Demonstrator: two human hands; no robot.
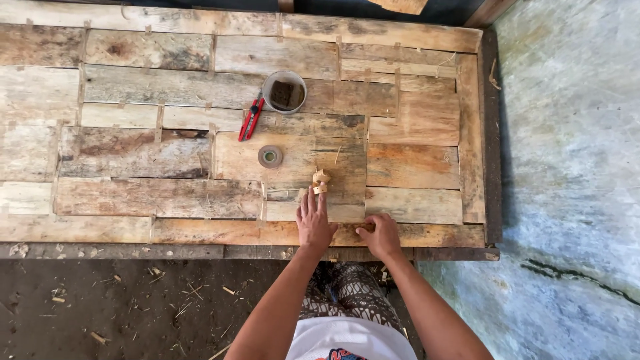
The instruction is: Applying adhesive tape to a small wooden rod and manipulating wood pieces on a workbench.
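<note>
Near the bottom middle of the frame, the left hand [314, 223] lies flat on the patchy table of old wooden boards [167, 167]. Its fingers are straight and a little apart, and the tips touch a small, pale, knobbly piece of wood [321, 181] that stands in the middle of the frame.

Just to the right, the right hand [381, 235] is curled, with finger and thumb pinched together. I cannot tell if anything small sits between them.

The little wood piece looks wobbly. I think a small push from the fingertips could tip it over or slide it away.

Higher up lie a small grey roll of tape [270, 156], red-handled pliers [251, 119] and a round grey cup with something dark inside [285, 92]. A quick reach up there could knock the cup.
</note>
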